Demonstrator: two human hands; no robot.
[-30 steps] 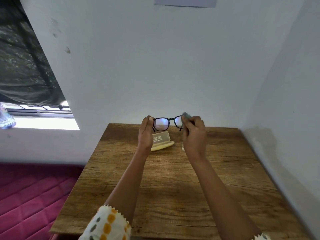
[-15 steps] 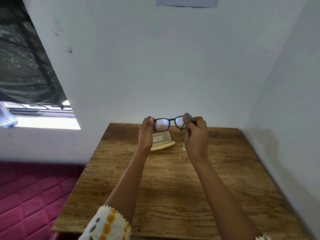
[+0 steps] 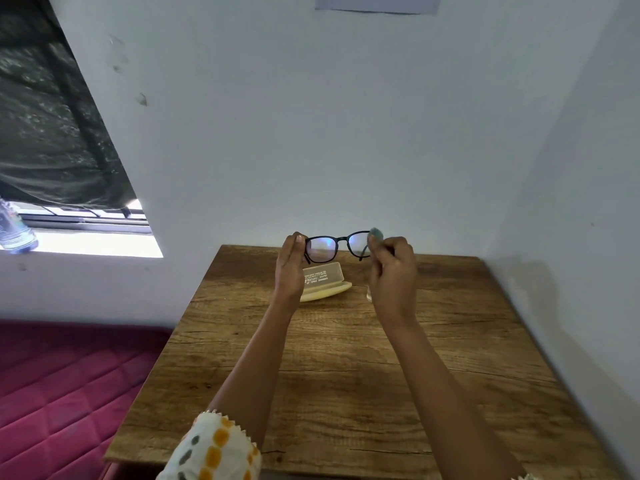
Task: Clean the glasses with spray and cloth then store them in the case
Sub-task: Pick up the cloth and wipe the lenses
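Note:
Black-framed glasses (image 3: 337,245) are held up above the far end of the wooden table (image 3: 346,368), lenses facing me. My left hand (image 3: 289,268) grips their left end. My right hand (image 3: 393,271) pinches a small grey-green cloth (image 3: 376,233) against the right lens and its rim. Below the glasses a cream glasses case (image 3: 323,282) lies open on the table, its lid raised. A small clear object (image 3: 369,295), perhaps the spray bottle, peeks out left of my right wrist, mostly hidden.
White walls close the table in at the back and on the right. Left of the table lies a quilted red mattress (image 3: 62,386). A window with a dark curtain (image 3: 45,133) and a bottle (image 3: 15,233) on its sill is at far left.
Both hands hold the glasses in nearly the same place. The cloth in my right hand shifts slightly over the right lens.

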